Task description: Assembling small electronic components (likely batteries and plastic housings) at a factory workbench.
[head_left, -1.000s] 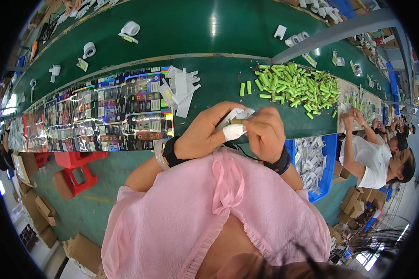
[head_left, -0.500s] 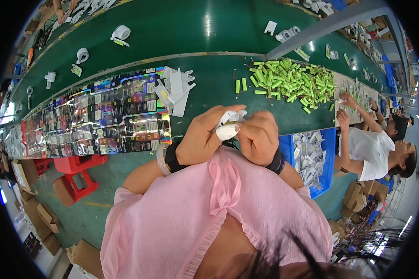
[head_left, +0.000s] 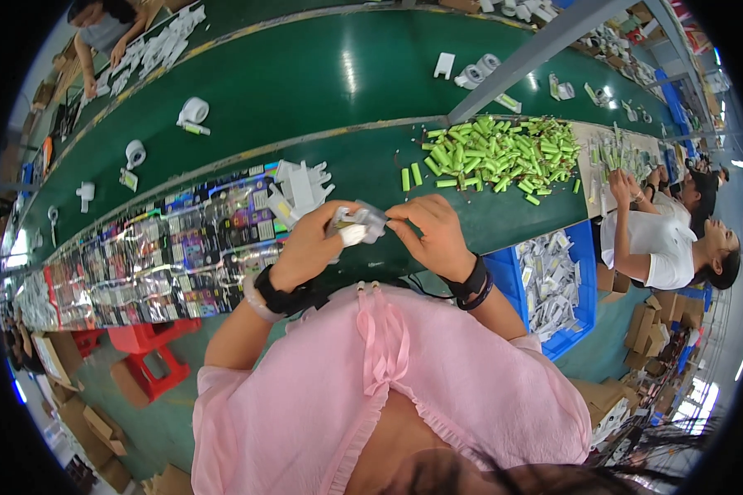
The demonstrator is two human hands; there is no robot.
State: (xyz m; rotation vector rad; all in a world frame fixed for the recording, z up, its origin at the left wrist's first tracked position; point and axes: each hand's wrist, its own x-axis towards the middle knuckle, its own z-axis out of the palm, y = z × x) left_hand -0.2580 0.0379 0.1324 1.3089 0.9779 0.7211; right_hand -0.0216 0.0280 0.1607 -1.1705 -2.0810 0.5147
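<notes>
1. Your left hand [head_left: 305, 252] grips a white plastic part [head_left: 369, 219], fingers wrapped round it; it's in front of your chest, above the near edge of the green table [head_left: 380, 183].
2. Your right hand [head_left: 436, 238] is at the part's right edge, fingers bent. Can't tell if the fingertips pinch anything.
3. White plastic pieces [head_left: 307, 186] lie in a loose pile beyond your left hand, next to the shiny printed boxes [head_left: 173, 239].
4. Green batteries [head_left: 504, 157] are heaped beyond your right hand, two apart at the left side.
5. Blue bin [head_left: 587, 264] right of your right arm holds more white parts.
</notes>
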